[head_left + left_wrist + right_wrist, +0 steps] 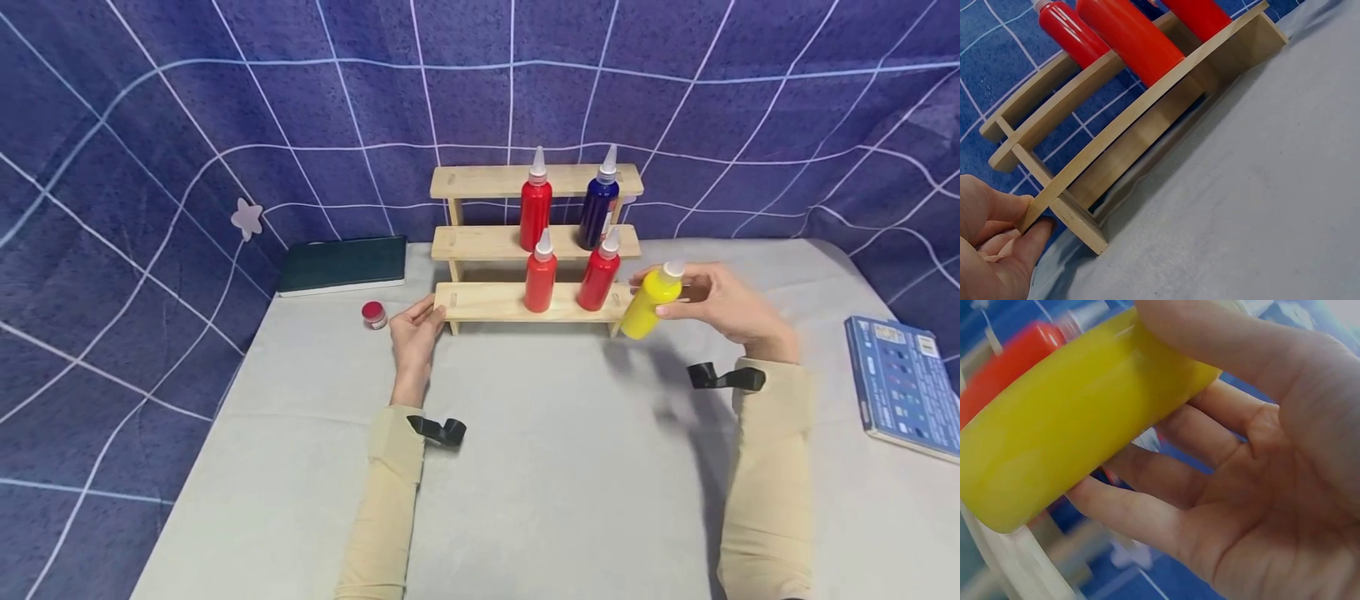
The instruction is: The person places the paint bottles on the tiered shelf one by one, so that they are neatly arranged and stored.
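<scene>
My left hand [416, 335] pinches the left end of the lowest board of a three-step wooden rack [480, 302], thumb and fingers on either side of the wood in the left wrist view. My right hand [723, 307] grips a yellow squeeze bottle [651, 304] with a white cap, tilted, just off the rack's lower right end. In the right wrist view the yellow bottle lies between thumb and fingers. On the lowest board stand an orange-red bottle [540, 283] and a red bottle [597, 283]. Another red bottle [536, 215] and a dark blue bottle [598, 212] stand on the middle board.
A small red-lidded jar [373, 314] sits left of the rack, with a dark green book [341, 265] behind it. At the right edge lies a blue book [903, 383]. A blue curtain with a line grid [465, 100] hangs behind the pale tabletop [555, 467].
</scene>
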### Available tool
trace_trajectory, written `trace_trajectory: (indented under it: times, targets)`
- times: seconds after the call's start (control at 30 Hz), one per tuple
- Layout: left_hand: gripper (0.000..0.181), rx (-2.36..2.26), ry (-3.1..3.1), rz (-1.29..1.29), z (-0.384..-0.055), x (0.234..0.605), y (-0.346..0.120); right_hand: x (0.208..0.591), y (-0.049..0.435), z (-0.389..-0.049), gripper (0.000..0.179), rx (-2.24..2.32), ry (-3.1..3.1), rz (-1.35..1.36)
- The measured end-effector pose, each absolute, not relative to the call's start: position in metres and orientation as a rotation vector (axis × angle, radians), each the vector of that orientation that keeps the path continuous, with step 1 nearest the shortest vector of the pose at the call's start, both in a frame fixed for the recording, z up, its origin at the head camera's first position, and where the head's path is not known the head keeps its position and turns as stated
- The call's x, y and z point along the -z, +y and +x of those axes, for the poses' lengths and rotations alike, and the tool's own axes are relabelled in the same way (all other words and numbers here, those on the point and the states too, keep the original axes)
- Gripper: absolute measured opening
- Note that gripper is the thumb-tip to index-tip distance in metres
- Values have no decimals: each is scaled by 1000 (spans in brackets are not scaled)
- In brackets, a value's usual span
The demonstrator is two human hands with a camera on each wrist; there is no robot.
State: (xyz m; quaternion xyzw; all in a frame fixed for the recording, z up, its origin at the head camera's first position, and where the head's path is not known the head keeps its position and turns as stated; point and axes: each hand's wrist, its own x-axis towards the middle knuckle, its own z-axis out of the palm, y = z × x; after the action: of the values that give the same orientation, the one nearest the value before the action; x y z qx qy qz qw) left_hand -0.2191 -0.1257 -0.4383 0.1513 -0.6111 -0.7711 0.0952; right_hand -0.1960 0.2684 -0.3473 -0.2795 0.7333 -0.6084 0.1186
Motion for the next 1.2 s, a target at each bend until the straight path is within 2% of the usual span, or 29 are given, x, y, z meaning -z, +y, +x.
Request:
trace_trajectory:
  times: [0.47, 0.8, 1.2]
  targets:
    - [36, 2283, -1809, 426, -219, 438, -129, 340, 170, -188, 40, 1664, 2185, -727]
    - [35, 2294, -1814, 448, -218, 439, -132, 340, 101, -179, 42, 1799, 2249, -590]
    - [33, 2270, -1803, 452, -216, 440, -130, 343, 42, -197, 37, 1873, 2415, -581]
